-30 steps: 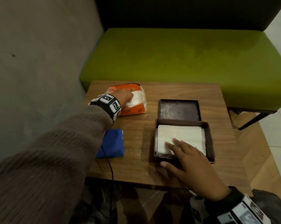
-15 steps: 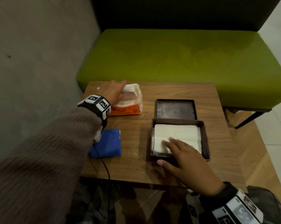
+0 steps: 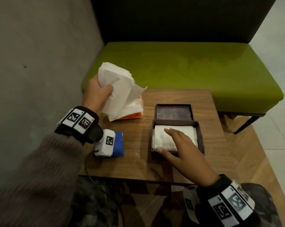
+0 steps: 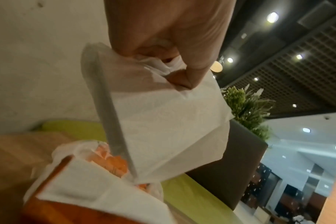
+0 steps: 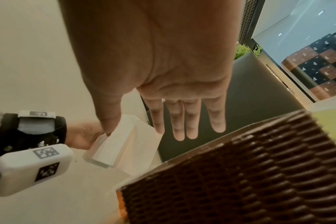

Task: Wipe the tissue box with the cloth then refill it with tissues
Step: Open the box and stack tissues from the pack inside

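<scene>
Head view: a refill caught mid-transfer.
Nearest, the tissue box [image 3: 201, 138] is steadied by the right hand [image 3: 181, 150], laid flat with straight fingers on the tissues inside; farther off, a wad of tissues [image 3: 117, 89] is gripped by the left hand [image 3: 96, 92] above the orange pack [image 3: 133, 114], apparently for loading.

Lid [image 3: 174, 112] behind tissue box [image 3: 199, 136]; cloth [image 3: 118, 143] left, on table [image 3: 138, 164].

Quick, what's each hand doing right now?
Left hand: grips a stack of tissues above the orange pack.
Right hand: open, fingers flat on the tissues in the box.
</scene>
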Demonstrator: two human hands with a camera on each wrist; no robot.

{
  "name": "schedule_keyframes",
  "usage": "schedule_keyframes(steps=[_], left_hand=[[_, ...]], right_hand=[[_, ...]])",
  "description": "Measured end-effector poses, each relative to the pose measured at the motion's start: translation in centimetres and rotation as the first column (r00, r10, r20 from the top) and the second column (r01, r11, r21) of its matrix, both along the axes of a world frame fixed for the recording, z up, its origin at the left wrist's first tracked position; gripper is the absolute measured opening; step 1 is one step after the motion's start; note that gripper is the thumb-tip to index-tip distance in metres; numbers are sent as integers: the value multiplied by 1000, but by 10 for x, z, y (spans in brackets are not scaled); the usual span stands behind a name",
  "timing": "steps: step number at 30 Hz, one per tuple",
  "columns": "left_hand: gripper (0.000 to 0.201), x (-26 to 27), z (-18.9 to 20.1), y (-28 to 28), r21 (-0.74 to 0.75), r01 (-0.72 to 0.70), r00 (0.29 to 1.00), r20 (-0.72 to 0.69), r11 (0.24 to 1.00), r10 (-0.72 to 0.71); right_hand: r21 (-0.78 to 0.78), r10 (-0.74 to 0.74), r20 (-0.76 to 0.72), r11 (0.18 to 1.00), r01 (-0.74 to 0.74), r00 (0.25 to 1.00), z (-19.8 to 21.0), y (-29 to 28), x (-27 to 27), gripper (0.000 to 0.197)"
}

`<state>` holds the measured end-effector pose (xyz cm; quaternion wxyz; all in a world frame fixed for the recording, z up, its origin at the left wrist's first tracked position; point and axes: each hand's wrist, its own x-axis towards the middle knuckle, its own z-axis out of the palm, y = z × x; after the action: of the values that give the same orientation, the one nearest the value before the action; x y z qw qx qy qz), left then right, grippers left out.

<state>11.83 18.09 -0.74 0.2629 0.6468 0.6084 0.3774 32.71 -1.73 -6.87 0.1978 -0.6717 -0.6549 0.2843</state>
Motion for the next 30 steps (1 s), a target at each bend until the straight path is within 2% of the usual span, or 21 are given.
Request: schedule_keyframes(steps=[3, 5, 9, 11, 13, 15, 17, 18, 19, 21, 24, 27, 28, 30], left_hand=[[33, -1, -2, -15, -82, 2, 991, 130, 997, 9], [29, -2, -1, -22, -146, 3, 978, 207, 989, 28], [15, -3, 5, -37, -260, 1, 884, 451, 966, 121], [19, -5, 13, -46, -322, 93, 808, 577, 942, 117], [20, -7, 16, -60, -378, 228, 754, 652, 897, 83], [20, -8, 11, -77, -434, 354, 717, 695, 829, 58], [32, -7, 1, -95, -492, 437, 665, 740, 753, 97], [30, -5, -4, -104, -502, 468, 636, 763, 727, 117], [30, -3, -8, -113, -509, 482, 616, 776, 714, 136], [38, 0, -17, -130, -522, 499, 587, 791, 692, 174], [40, 2, -29, -148, -513, 507, 563, 806, 693, 184], [40, 5, -38, -163, -539, 473, 565, 792, 697, 230], [43, 6, -40, -166, -541, 474, 559, 795, 694, 238], [48, 7, -42, -173, -533, 492, 535, 809, 688, 244]], right_hand=[[81, -32, -139, 996, 44, 990, 9, -5, -10, 68], [80, -93, -296, 989, 122, 951, 14, -8, -17, 63], [-47, -202, -575, 976, 215, 793, 19, -7, -33, 42], [-129, -250, -665, 967, 221, 704, 22, -3, -41, 52], [-237, -309, -775, 951, 200, 550, 26, 1, -46, 69], [-347, -375, -868, 927, 141, 326, 28, 3, -46, 81], [-419, -419, -902, 908, 23, 105, 31, 2, -45, 75], [-426, -425, -905, 904, -30, 37, 31, 0, -44, 73], [-420, -421, -907, 905, -58, 2, 30, -3, -45, 69], [-410, -412, -911, 911, -55, -34, 23, -5, -45, 64], [-416, -415, -909, 909, 14, -37, 12, -9, -36, 83], [-415, -422, -903, 905, 91, 82, 8, -16, -21, 61], [-413, -427, -893, 903, 116, 140, 7, -18, -18, 61], [-408, -451, -853, 890, 206, 261, 5, -21, -14, 73]])
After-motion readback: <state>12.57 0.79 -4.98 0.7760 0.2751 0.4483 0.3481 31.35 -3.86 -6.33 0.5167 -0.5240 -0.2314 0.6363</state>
